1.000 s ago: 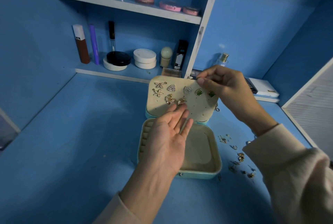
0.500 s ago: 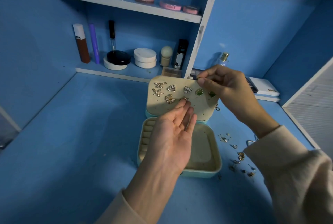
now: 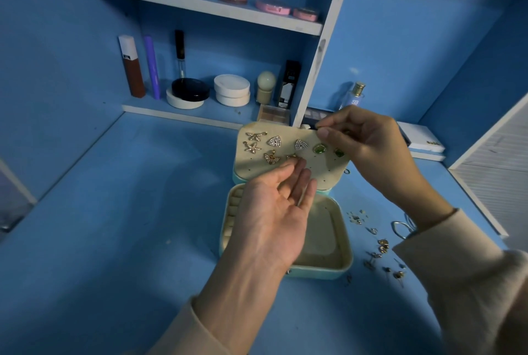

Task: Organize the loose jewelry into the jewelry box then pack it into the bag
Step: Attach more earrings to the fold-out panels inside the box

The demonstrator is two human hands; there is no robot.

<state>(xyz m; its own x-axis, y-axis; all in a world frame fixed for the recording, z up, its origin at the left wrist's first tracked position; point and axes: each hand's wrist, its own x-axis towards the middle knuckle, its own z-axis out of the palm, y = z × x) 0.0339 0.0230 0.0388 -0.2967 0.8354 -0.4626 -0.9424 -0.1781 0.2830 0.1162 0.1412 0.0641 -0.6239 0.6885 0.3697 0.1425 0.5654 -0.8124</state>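
The jewelry box (image 3: 314, 273) lies open on the table (image 3: 114, 240) beneath the hands. The right hand (image 3: 368, 143) pinches the top edge of its earring panel (image 3: 248, 173). The left hand (image 3: 274, 211) is flat, palm up, empty. Several earrings (image 3: 275, 141) are mounted. Loose jewelry (image 3: 383, 246) beside the right wrist is not yet stowed; no bag is visible.

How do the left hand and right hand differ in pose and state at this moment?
The left hand lies palm up with fingers relaxed, holding nothing; the right hand has curled fingers pinching the top corner of the earring panel. The left hand hangs over the jewelry box tray; the right hand is at the raised panel's right side. Both reach toward the panel and wear cream sleeves.
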